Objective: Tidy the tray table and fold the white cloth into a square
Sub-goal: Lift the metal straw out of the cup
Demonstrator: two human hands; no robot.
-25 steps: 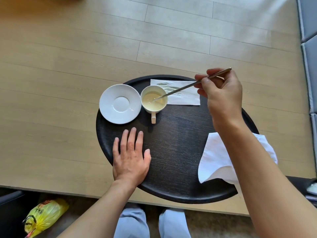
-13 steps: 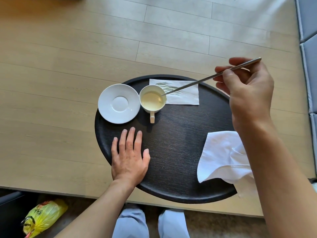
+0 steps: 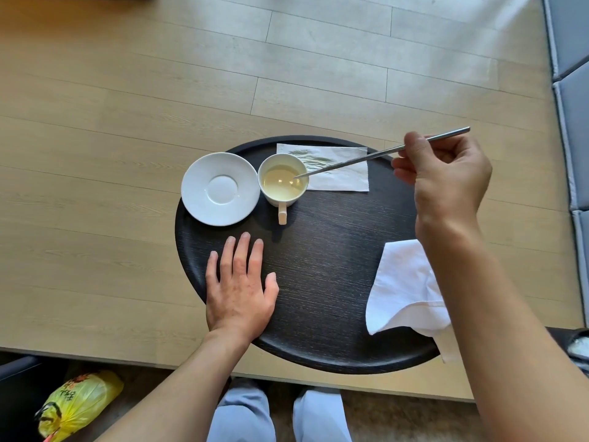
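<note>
- my right hand (image 3: 446, 180) has its grip pinched on a thin metal stick (image 3: 360, 161) — thumb and fingers closed near its upper end, the far tip angled down into the cup (image 3: 282, 181).
- the cup holds a pale yellowish liquid; whether the tip touches the liquid or just hovers over it i can't quite tell.
- my left hand (image 3: 239, 288) lies flat and released, palm down on the near left part of the round dark tray table (image 3: 325, 282), fingers spread, grasping nothing.
- a white saucer (image 3: 220, 188) sits just left of the cup, their rims almost touching; it overhangs the tray's left edge.
- a paper napkin (image 3: 338, 170) with greenish stains lies flat behind the cup, at the far rim.
- the white cloth (image 3: 401, 288) is crumpled at the tray's right edge — partly under my right forearm, one corner hanging off the near side.
</note>
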